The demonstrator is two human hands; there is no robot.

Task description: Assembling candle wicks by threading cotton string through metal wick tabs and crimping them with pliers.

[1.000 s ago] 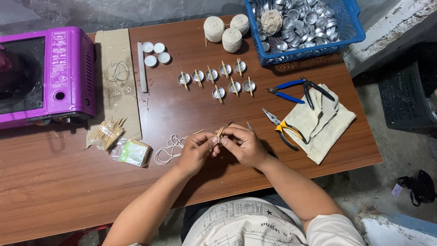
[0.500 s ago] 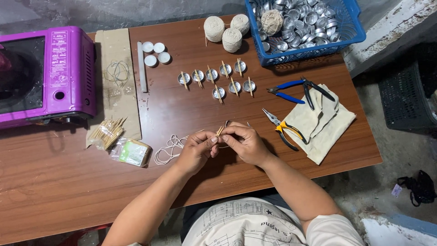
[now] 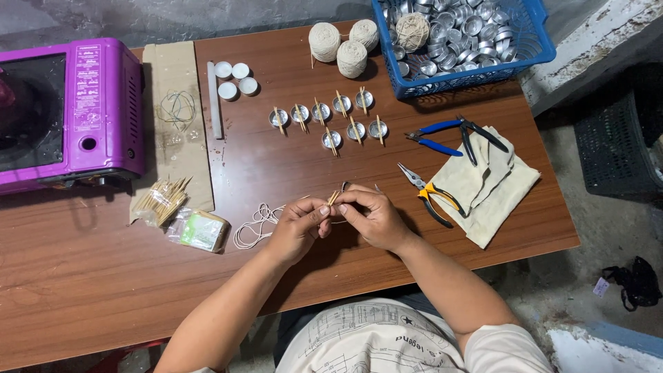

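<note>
1. Left hand (image 3: 298,226) and right hand (image 3: 373,217) meet at table (image 3: 103,276) centre, fingertips touching.
2. Both pinch a thin wooden stick (image 3: 333,197), tilted, top end poking above the fingers (lower end hidden).
3. Loose white string (image 3: 255,222) lies just left of the left hand; whether it reaches the stick, cannot tell.
4. Yellow-handled pliers (image 3: 429,192) just right of the right hand, partly on a cream cloth (image 3: 494,193).
5. Row of small metal cups (image 3: 328,117) with sticks across them, beyond the hands.
6. Blue basket (image 3: 532,52) far right; purple stove (image 3: 76,110) far left.
</note>
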